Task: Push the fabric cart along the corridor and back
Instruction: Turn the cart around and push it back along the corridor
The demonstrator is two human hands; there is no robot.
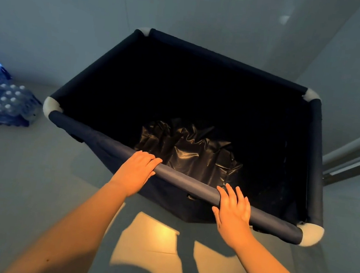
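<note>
There is only one view, from a wide-angle camera worn on the person's head; it looks forward and steeply down, so the floor (24, 174) fills most of the background and the walls lean inward at the top. The camera is close to the fabric cart (200, 107); it looks into the cart's open top from above the near rail, and the far corners bend from the wide lens. Both forearms enter from the bottom edge; the left hand (135, 171) and the right hand (232, 209) lie in the lower middle, near the camera. No second view shares the scene.
</note>
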